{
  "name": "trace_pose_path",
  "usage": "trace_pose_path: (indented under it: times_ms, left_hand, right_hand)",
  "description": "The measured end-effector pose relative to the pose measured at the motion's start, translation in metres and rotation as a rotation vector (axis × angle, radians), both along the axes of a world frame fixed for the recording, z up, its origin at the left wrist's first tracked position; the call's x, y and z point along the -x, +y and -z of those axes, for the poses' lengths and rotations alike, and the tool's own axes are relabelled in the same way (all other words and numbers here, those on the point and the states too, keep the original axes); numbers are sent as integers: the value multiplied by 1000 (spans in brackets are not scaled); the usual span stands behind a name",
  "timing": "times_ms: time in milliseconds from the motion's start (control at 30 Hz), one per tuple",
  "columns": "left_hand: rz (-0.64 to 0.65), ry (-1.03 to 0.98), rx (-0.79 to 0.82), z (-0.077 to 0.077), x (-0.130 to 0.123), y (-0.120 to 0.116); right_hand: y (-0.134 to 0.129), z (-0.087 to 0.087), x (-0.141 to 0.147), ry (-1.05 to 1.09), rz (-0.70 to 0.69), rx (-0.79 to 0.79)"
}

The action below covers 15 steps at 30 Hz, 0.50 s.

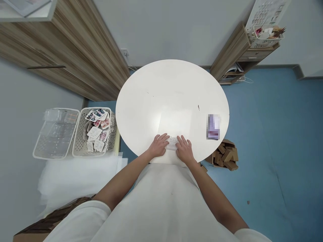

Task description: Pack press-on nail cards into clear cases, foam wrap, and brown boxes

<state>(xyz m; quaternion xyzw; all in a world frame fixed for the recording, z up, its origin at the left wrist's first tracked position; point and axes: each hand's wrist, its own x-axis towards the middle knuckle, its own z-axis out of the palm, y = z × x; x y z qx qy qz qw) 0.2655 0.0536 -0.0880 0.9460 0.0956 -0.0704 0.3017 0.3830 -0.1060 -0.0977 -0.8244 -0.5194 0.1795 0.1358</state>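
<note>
A small, see-through, whitish bundle (172, 144), which looks like foam or plastic wrap around something clear, lies at the near edge of the round white table (171, 80). My left hand (158, 146) grips its left end with bent fingers. On the other end, the fingers of my right hand (185, 148) close in the same way. Both palms face down, and the thumbs are on the near side. What is inside the wrap is too small to make out.
On the table's right lies a blurred purple thing (213, 127). To the left stand a basket of carded hair accessories (108, 149), a basket of clear plastic boxes (37, 153) and white foam sheets (83, 178). A carton of small brown boxes (227, 154) sits at the right.
</note>
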Motion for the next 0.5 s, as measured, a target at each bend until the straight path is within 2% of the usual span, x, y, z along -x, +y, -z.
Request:
trace_pose_path:
  times_ms: [133,300,500]
  left_hand:
    - [35,-39,54,2,-6,-1]
    - [1,-17,-10,6,-15,-6]
    - [72,-6,-91,-5,4,-14]
  right_hand:
    - [1,-2,-1,14,-59,6]
    - [7,2,2,-16,-36,40]
    - [-2,-7,23,63,-63,34]
